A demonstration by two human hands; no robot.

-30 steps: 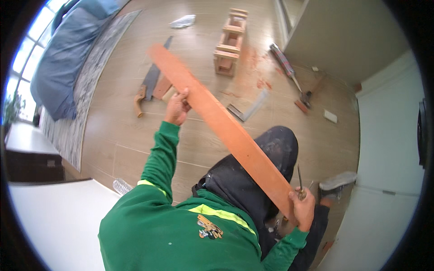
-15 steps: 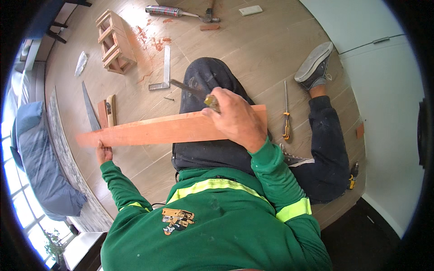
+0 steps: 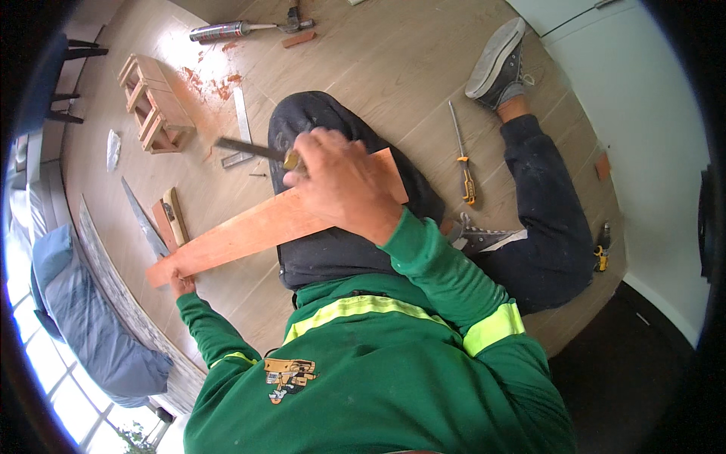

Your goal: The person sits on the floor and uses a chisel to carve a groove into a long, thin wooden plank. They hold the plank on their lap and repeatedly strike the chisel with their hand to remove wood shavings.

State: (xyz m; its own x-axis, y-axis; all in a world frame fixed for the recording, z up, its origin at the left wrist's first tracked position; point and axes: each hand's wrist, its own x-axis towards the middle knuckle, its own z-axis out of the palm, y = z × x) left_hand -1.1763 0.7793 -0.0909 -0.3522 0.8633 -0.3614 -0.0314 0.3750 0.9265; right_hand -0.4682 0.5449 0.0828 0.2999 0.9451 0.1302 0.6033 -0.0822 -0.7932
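A long reddish wooden board [image 3: 242, 233] lies slanting across my raised thigh, its left end lower. My left hand [image 3: 180, 283] is closed around its lower edge close to that left end. My right hand [image 3: 336, 181] is wrapped round the yellowish handle of a chisel [image 3: 253, 148], holding it above the board's right part. The chisel's dark flat blade points left, past my knee. My right palm hides part of the board, and I cannot tell whether it rests on the wood.
Left of the board lie a saw blade [image 3: 142, 216] and a light wooden handle [image 3: 175, 216]. Beyond are a try square [image 3: 241, 121], screw [image 3: 258, 175], small wooden frame [image 3: 168, 110], sealant tube [image 3: 221, 31] and hammer [image 3: 293, 21]. A screwdriver [image 3: 466, 181] lies right.
The board has tilted, its left end dropping toward me and its right end rising. My right hand and chisel have shifted left. The whole view has also shifted.
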